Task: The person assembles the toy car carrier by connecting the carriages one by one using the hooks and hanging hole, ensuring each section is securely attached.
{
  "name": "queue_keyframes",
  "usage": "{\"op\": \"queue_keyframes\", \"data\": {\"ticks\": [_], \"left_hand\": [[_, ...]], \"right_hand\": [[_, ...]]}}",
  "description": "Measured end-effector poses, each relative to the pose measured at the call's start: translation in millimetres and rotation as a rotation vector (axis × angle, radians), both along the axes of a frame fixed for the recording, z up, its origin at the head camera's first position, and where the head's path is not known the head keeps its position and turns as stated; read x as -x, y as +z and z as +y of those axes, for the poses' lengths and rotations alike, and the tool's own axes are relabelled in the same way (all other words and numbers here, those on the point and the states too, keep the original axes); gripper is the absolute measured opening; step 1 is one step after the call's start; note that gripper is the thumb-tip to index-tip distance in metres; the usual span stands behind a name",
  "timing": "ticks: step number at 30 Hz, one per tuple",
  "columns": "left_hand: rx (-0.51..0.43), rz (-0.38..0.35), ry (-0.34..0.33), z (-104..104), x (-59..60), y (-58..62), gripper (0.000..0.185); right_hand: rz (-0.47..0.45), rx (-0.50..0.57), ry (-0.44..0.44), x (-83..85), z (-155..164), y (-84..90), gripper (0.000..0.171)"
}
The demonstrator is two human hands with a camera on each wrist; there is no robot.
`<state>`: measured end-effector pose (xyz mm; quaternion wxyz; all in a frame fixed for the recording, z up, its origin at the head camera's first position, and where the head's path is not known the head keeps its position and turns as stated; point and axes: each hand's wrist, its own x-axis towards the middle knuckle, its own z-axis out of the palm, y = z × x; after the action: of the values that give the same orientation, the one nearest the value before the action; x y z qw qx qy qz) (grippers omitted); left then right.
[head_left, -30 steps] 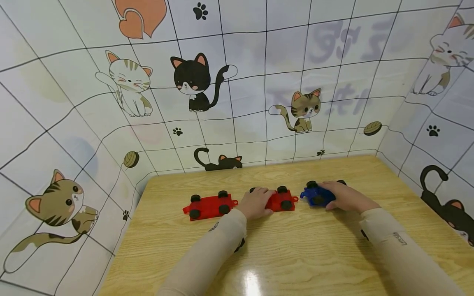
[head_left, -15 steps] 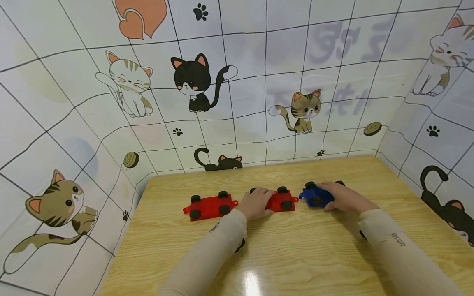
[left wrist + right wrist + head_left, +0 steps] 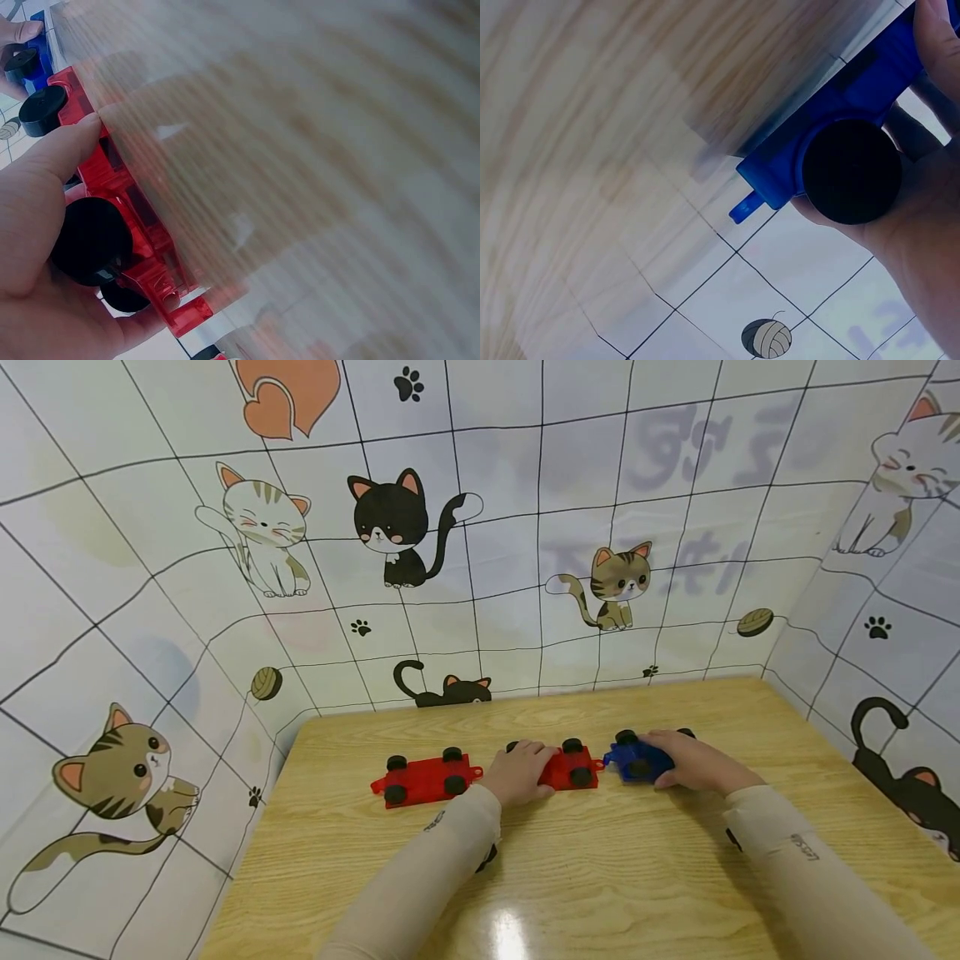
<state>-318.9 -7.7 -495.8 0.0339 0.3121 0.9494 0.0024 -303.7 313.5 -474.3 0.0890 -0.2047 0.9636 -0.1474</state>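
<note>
My left hand grips a red toy train car from above; the car has black wheels on its upper side and a loop at its right end. In the left wrist view, the thumb and fingers hold the sides of this red car. My right hand grips a blue toy train car, also with its black wheels up. The blue hook at its left end overlaps the red loop in the head view. That blue hook points away from the hand in the right wrist view.
A second red toy train car lies wheels up to the left of my left hand, its loop close to the hand. The wooden table meets a wall sheet printed with cats at its back and sides.
My right hand has slid slightly left with the blue car, bringing its hook up to the loop of the held red car. The left hand and both red cars stay in place.
</note>
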Motion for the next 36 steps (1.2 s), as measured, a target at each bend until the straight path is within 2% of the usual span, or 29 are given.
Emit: {"op": "queue_keyframes", "data": {"ticks": [10, 21, 36], "left_hand": [[0.0, -0.009, 0.0, -0.4, -4.5, 5.9, 0.069], [0.013, -0.005, 0.003, 0.3, -1.9, 1.4, 0.07], [0.012, 0.001, -0.002, -0.8, -4.3, 6.0, 0.068]], "right_hand": [[0.0, 0.004, 0.008, 0.4, -2.6, 0.1, 0.082], [-0.021, 0.011, -0.001, 0.3, -4.8, 1.0, 0.082], [-0.011, 0.009, 0.017, 1.3, -6.0, 2.0, 0.081]]}}
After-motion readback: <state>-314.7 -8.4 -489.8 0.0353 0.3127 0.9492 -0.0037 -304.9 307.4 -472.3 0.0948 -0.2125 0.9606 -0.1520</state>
